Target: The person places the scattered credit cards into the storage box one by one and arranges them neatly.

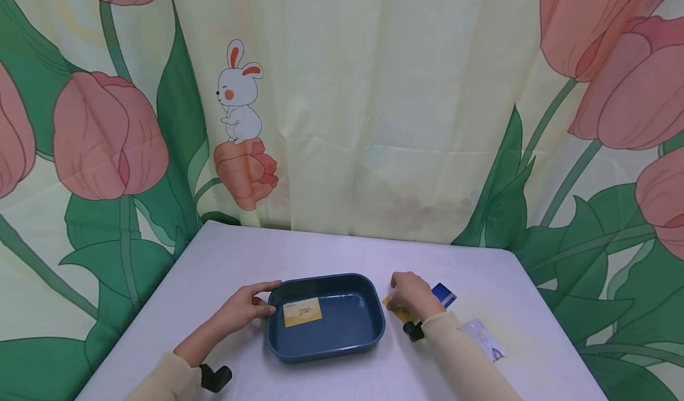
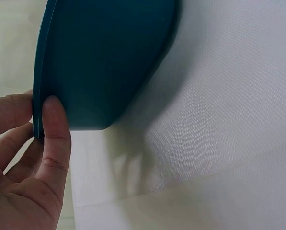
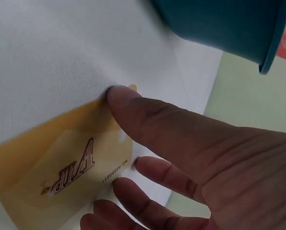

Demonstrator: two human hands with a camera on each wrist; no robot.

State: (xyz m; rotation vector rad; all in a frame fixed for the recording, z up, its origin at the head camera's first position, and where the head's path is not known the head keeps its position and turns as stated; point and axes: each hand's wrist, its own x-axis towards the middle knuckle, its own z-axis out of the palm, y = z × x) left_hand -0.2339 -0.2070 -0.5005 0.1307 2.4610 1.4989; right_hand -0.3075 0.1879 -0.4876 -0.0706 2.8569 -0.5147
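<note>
Right hand pinches a gold card, left hand the tray at nine o'clock, one card inside, three out.

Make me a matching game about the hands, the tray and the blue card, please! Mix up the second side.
Things:
1. left hand
2. blue card
3. tray
4. right hand

What fits:
A. has a yellow card inside
B. touches another yellow card
C. pinches the tray
D. lies right of the tray, not held

Right pairs: 1-C, 2-D, 3-A, 4-B
</note>
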